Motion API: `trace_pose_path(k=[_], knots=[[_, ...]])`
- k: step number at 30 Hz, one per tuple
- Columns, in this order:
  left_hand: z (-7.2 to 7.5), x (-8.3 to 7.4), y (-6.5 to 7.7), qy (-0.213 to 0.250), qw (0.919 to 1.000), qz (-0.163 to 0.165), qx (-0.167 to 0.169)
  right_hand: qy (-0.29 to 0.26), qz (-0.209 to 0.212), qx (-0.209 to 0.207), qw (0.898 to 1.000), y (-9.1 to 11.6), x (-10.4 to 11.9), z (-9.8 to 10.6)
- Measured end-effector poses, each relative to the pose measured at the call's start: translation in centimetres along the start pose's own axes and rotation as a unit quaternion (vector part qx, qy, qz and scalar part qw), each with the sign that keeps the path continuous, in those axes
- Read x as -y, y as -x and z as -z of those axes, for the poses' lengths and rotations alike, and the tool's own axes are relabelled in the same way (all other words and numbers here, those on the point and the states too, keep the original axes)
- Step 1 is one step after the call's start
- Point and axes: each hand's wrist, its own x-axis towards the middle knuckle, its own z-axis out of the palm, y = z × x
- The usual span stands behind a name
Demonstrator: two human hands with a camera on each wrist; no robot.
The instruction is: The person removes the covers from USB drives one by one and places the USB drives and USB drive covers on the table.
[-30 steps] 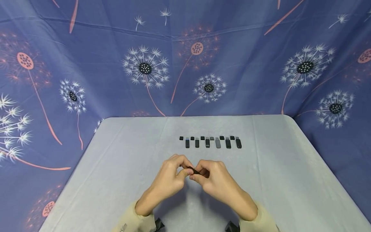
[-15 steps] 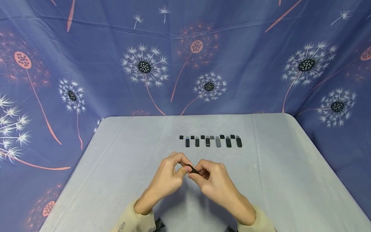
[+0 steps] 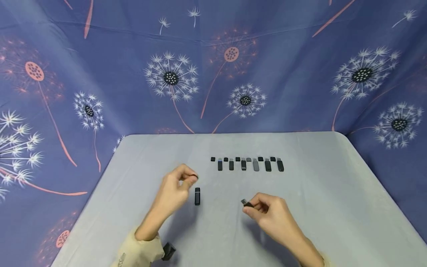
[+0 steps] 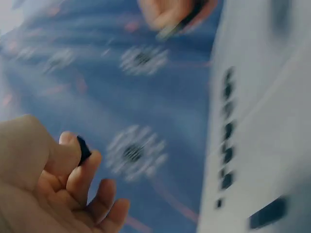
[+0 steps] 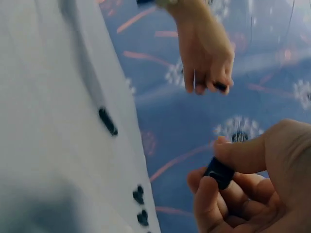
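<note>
My left hand (image 3: pixel 171 189) pinches a small black cap (image 4: pixel 84 150) between thumb and forefinger, raised over the table. Apart from it, to the right, my right hand (image 3: pixel 271 211) holds a black USB stick (image 3: pixel 247 203) by its body; the bare metal connector points up and left. On the table just below the left fingertips, one black USB stick (image 3: pixel 197 196) lies with its cap on. Farther back, several uncapped USB sticks (image 3: pixel 244 164) lie in a row, mostly black and one grey. Small loose caps (image 3: pixel 238 159) sit beside their connector ends.
A pale grey cloth covers the table (image 3: pixel 333 215), whose back edge meets a blue dandelion-print curtain (image 3: pixel 283 66). A black device (image 3: pixel 168 251) is worn at the left wrist, by the sleeve (image 3: pixel 140 250).
Both hands have moved apart. The cap has come off the USB stick: the left hand carries the cap up and left, the right hand the stick. The capped stick on the table is now uncovered.
</note>
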Motion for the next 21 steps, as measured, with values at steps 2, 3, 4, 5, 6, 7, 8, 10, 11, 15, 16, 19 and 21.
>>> trace_pose_path(k=[2,3,4,5,6,7,8,10,11,15,16,19,21], knots=[[-0.5,0.0,0.2,-0.010,0.9981,-0.006,0.060,0.004,-0.017,-0.021,1.000,-0.2,-0.7,0.5],[-1.0,0.1,0.2,-0.005,0.9963,-0.007,0.085,0.006,-0.020,-0.027,0.999,-0.4,-1.0,0.6],[-1.5,0.1,0.2,-0.006,0.9950,-0.013,0.099,0.007,-0.017,-0.030,0.999,-0.6,-1.2,0.6],[-1.9,0.2,0.2,-0.007,0.9945,-0.016,0.103,0.006,-0.016,-0.026,1.000,-0.8,-1.3,0.6],[-2.2,0.3,0.3,-0.010,0.9948,-0.020,0.100,0.006,-0.016,-0.022,1.000,-1.0,-1.4,0.5],[-2.4,0.3,0.4,-0.011,0.9951,-0.025,0.095,0.007,-0.016,-0.019,1.000,-1.2,-1.5,0.3],[-2.7,0.4,0.5,-0.013,0.9954,-0.030,0.090,0.006,-0.014,-0.019,1.000,-1.3,-1.6,0.3],[-2.9,0.4,0.5,-0.022,0.9954,-0.042,0.083,0.005,-0.004,-0.026,1.000,-1.4,-1.8,0.2],[-2.9,0.4,0.5,-0.024,0.9953,-0.046,0.082,0.008,0.001,-0.028,1.000,-1.4,-1.9,0.3],[-2.7,0.6,0.3,-0.043,0.9937,-0.063,0.083,0.021,0.028,-0.024,0.999,-1.6,-2.1,0.9],[-2.7,0.6,0.3,-0.047,0.9930,-0.065,0.087,0.026,0.032,-0.020,0.999,-1.7,-2.1,1.2],[-2.4,0.8,0.1,-0.057,0.9907,-0.069,0.103,0.042,0.043,-0.009,0.998,-1.9,-2.0,2.0],[-2.2,0.8,0.0,-0.062,0.9897,-0.067,0.110,0.055,0.046,-0.003,0.997,-2.0,-1.9,2.6]])
